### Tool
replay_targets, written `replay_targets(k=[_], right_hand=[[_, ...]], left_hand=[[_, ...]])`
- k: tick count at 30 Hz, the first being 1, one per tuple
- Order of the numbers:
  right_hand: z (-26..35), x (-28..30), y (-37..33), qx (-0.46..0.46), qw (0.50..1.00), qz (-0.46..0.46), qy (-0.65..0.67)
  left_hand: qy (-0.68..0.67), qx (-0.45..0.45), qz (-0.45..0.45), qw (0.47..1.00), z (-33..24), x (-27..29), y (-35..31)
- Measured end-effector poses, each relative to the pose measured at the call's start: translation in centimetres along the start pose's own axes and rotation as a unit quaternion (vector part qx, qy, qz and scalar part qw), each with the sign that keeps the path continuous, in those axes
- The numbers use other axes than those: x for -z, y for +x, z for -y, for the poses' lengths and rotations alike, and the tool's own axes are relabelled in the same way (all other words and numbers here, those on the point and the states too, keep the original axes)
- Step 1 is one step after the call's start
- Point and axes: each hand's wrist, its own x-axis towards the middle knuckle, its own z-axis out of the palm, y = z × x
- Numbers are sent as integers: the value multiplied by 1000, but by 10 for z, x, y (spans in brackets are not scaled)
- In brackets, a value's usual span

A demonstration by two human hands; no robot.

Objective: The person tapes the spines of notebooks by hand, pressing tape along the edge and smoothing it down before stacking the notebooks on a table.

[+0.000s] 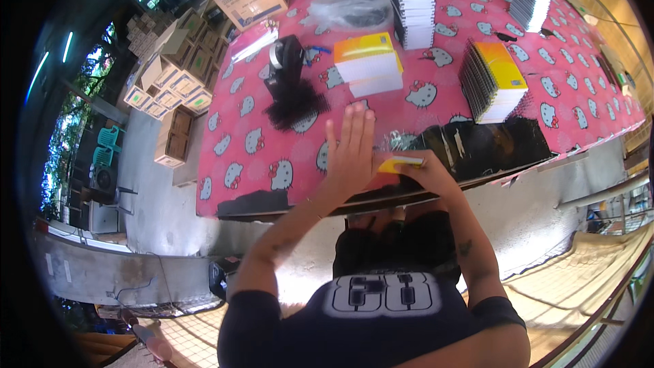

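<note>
Item under inspection: a yellow-and-orange booklet (390, 165), located on the near side of the yellow-topped paper stack (371, 68) and slightly to its right, at the near edge of the pink tabletop (261, 194).

Hands: the left hand (351, 150), nearer than the paper stack, is laid out flat with fingers extended toward it; its palm adjoins the booklet's left part, contact not confirmed. The right hand (426, 172), nearer than the stack and to its right, has its fingers curled, gripping the booklet's right end.

Handling, as judged: light, flexible, cover probably smooth and inclined to slip; corners liable to crease. Recommended hold: right end pinched, with a flat palm opposite.

Orientation: a pale edge faces the stack; the visible part runs roughly left to right. True long axis undetermined, hands covering both ends.
</note>
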Motion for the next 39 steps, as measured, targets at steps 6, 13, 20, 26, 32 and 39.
replay_targets(k=[6, 13, 20, 26, 32, 39], right_hand=[[-2, -9, -5, 18, 1000, -10, -9], [-12, -8, -3, 31, 999, -29, -5], [-14, -9, -3, 7, 999, -22, -31], [-12, -10, 3, 27, 997, -66, -30], [-20, -6, 1, 66, 995, -58, -46], [28, 11, -19, 16, 986, -48, -161]], left_hand=[[36, -35, -53, 997, 3, 3, 18], [38, -101, -99, 989, 2, -16, 24], [8, -59, -71, 996, -9, -13, 28], [11, -183, -46, 982, -17, -41, -11], [-110, -89, -67, 988, -24, -9, 15], [-250, -30, -100, 963, -11, 3, 38]])
